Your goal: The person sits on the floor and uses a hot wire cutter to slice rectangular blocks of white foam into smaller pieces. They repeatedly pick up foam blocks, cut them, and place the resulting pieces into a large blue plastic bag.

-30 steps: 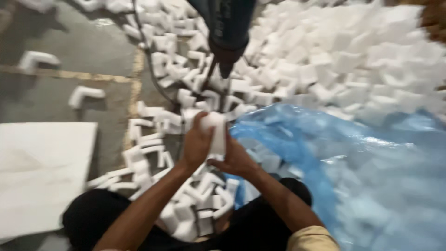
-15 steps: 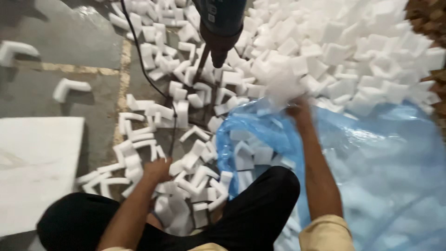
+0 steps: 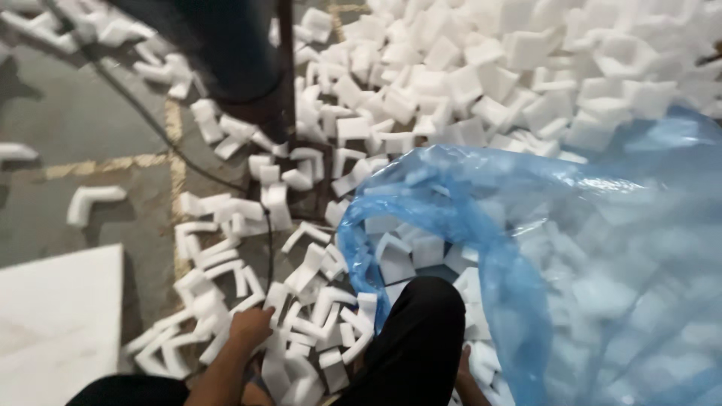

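My left hand [image 3: 248,327] is low on the floor, its fingers curled over white L-shaped foam corner pieces [image 3: 226,256] scattered there. Only a sliver of my right hand [image 3: 462,370] shows, behind my black-trousered knee [image 3: 421,331] at the lower mouth of a large blue plastic bag [image 3: 526,225]. The grip of that hand is hidden. More white foam pieces [image 3: 406,256] lie inside the open bag.
A big heap of white foam blocks [image 3: 526,68] fills the top right. A dark machine body with a pole [image 3: 241,60] stands at top centre, its black cable [image 3: 268,248] running over the floor. A white board [image 3: 53,323] lies at lower left, beyond a yellow floor line [image 3: 113,162].
My right hand has dropped from the heap above the bag down beside my knee. My left hand stays on the floor pieces. The camera has swung closer over the bag.
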